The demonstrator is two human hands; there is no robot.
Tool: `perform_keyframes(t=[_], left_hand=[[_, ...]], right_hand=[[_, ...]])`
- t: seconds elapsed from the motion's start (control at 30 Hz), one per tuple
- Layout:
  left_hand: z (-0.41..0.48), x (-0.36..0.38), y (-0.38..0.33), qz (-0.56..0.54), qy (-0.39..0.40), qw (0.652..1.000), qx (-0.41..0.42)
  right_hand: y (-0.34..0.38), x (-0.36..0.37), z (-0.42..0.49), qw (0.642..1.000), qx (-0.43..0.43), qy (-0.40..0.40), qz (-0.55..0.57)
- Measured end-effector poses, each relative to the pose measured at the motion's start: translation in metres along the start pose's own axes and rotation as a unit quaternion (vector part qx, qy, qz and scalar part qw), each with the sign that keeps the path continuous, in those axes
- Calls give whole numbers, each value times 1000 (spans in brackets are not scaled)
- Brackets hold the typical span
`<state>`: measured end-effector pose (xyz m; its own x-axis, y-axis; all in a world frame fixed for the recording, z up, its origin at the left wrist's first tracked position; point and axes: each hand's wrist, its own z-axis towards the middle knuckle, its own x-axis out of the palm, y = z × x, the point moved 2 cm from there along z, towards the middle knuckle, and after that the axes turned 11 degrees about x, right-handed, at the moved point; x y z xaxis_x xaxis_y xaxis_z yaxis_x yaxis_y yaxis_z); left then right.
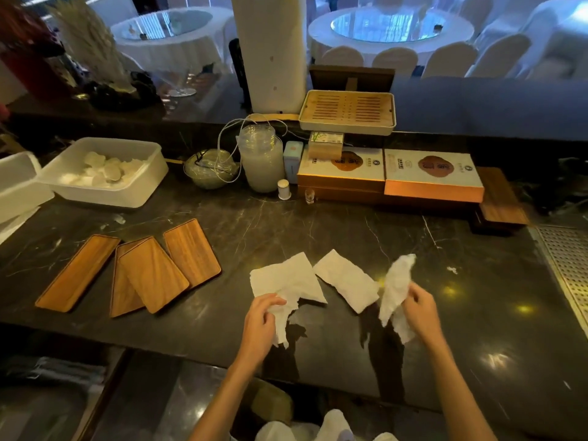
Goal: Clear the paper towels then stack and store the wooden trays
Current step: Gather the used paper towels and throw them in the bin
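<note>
Three white paper towels are on the dark marble counter (318,224). My left hand (262,316) grips the near corner of the left towel (286,278), which still lies partly flat. A folded towel (346,280) lies loose in the middle between my hands. My right hand (420,313) holds a crumpled towel (396,284) lifted off the counter. Several flat wooden trays lie to the left: one alone (78,272), two overlapping (152,273), and one behind them (191,251).
White plastic tubs (105,171) stand at the back left. A glass jar (261,157), boxes (388,176), a slatted tea tray (346,111) and a paper towel roll (270,49) line the back. A metal drain grate (566,268) is at the right, with dark wooden boards (496,198) behind it.
</note>
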<state>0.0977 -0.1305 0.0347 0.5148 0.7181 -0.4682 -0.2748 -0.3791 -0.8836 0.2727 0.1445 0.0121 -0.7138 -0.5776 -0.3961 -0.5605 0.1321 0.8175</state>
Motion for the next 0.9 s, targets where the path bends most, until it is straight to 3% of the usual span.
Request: perform_keyframes(t=[0.13, 0.23, 0.43, 0.53, 0.63, 0.77, 0.9], left_hand=[[-32, 0, 0, -29, 2, 1000, 8], [-60, -2, 8, -51, -15, 999, 2], [-146, -18, 43, -104, -110, 984, -91], [-201, -28, 66, -135, -175, 960, -170], [-252, -37, 90, -199, -225, 921, -250], [-295, -49, 107, -289, -279, 855, -329], [-311, -52, 121, -269, -279, 852, -352]], right_hand=[[0, -45, -42, 986, 9, -84, 146], [-7, -61, -70, 984, 0, -99, 149], [-38, -11, -146, 993, 51, 65, 88], [-53, 33, -170, 968, 131, 198, 82], [-65, 82, -201, 945, 121, 302, 12], [-69, 139, -231, 930, 58, 357, -65], [-84, 182, -231, 908, 62, 398, -114]])
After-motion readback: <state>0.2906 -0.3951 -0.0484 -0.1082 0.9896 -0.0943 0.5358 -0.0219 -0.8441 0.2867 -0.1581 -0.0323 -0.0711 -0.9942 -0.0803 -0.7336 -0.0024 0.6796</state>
